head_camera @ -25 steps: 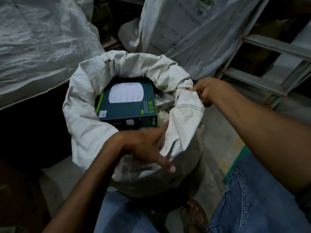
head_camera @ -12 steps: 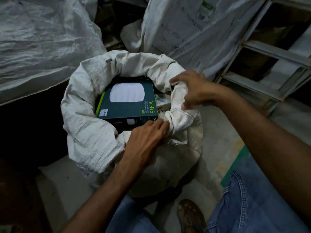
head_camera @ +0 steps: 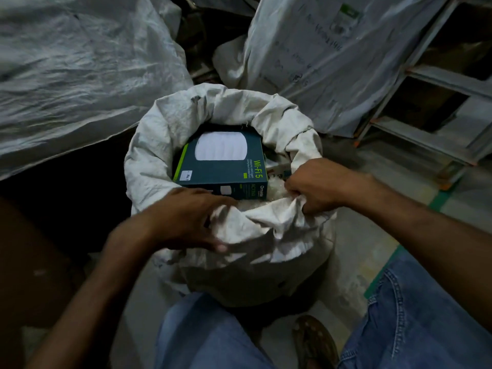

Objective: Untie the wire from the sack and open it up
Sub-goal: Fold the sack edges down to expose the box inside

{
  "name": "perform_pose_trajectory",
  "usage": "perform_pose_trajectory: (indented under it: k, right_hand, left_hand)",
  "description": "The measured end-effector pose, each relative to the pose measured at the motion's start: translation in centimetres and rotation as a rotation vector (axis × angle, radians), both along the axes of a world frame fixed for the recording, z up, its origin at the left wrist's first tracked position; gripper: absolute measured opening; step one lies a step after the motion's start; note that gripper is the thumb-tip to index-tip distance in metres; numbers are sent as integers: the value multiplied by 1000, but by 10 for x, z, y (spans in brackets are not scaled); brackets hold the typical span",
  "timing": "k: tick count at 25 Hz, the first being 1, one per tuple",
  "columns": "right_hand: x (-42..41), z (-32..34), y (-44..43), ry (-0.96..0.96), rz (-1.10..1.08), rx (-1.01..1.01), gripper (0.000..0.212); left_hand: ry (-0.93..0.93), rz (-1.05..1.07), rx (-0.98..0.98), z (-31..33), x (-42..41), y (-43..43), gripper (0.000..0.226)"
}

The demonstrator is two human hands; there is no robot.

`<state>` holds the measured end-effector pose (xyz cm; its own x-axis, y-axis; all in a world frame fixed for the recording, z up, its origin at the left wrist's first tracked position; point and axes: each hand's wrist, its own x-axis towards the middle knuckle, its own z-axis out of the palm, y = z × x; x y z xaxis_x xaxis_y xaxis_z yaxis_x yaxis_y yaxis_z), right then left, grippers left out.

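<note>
I saw a pale concrete floor (head_camera: 356, 235) with a green stripe (head_camera: 383, 275) painted along its right side. The open sack (head_camera: 165, 145) stood upright on it. A bigger sack (head_camera: 319, 62) stood just behind, and a grey metal rack (head_camera: 439, 83) at far right. The person's sandal (head_camera: 314, 342) rested near the open sack's base.
</note>
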<state>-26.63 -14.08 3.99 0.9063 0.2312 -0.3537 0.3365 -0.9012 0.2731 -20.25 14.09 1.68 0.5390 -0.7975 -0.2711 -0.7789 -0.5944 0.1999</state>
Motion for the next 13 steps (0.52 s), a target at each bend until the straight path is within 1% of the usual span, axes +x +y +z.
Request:
perform_pose_trajectory:
  k: [1, 2, 3, 4, 6, 7, 8, 9, 10, 11, 12, 13]
  right_hand:
    - [-5, -1, -1, -83, -25, 9, 22]
    - [-9, -2, 1, -128, -51, 0, 25]
    - [-14, -5, 7, -129, -56, -30, 29]
    - [-19, -11, 15, -85, -50, -76, 34]
    - [-23, -22, 32, 113, -68, -191, 40]
    - [-19, -20, 38, 231, -102, -218, 43]
    - [-11, -10, 44, 326, -148, -196, 44]
    - [-1, 2, 49, 380, -193, -126, 45]
    - [10, 12, 55, 365, -193, -19, 49]
    - [21, 17, 61, 306, -167, 98, 57]
    - [31, 16, 70, 264, -151, 224, 65]
    - [38, 11, 82, 291, -145, 339, 75]
  left_hand:
    - [-55, 27, 56, 1, 10, 14, 85]
    - [-125, 67, 64, -3, 17, 24, 73]
    - [-215, 101, 19, -13, 17, 33, 58]
    - [-347, 111, -44, -26, 13, 37, 44]
    - [-572, 82, -118, -51, -6, 41, 25]
    - [-623, 63, -153, -60, -17, 43, 14]
    - [-644, 38, -167, -68, -28, 47, 7]
    - [-639, 9, -181, -74, -34, 54, 4]
    - [-541, 48, -221, -75, -36, 62, 5]
    - [-343, 130, -267, -68, -35, 70, 14]
    - [-97, 232, -326, -57, -31, 76, 23]
    - [200, 374, -432, -45, -26, 79, 32]
